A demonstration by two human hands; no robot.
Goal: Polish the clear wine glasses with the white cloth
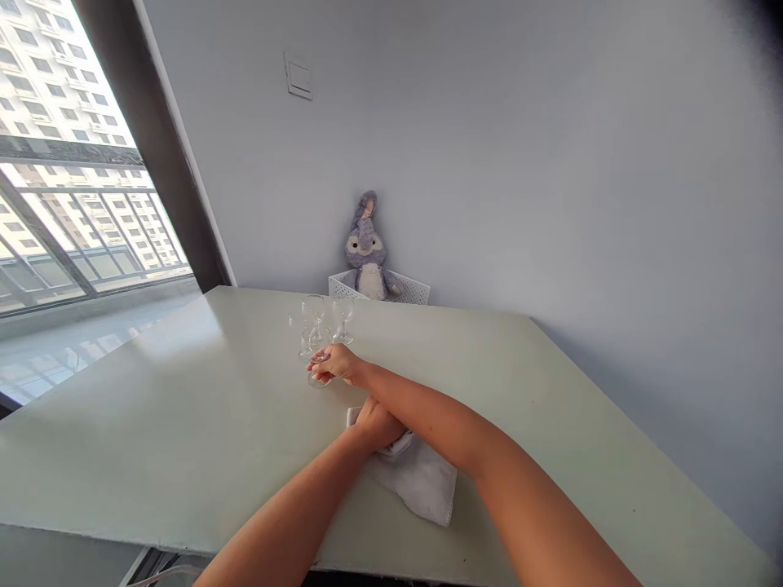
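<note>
My right hand (338, 363) reaches across above my left wrist, its fingers closed around the stem of a clear stemmed glass (316, 336). The foot of that glass shows just below the fingertips, at the table surface. Close behind it stand more clear glasses (343, 316), upright and bunched together. Under my right forearm, my left hand (378, 424) is closed on a light grey cloth (425, 481); its fingers are partly covered by the forearm and folds. Most of the cloth lies spread on the table toward me.
The pale green tabletop (214, 440) narrows toward the room's corner. Beyond its far edge, a grey plush toy (370, 277) sits in a white perforated basket (413, 291). Walls run along the back and right; a window (73, 204) is at the left.
</note>
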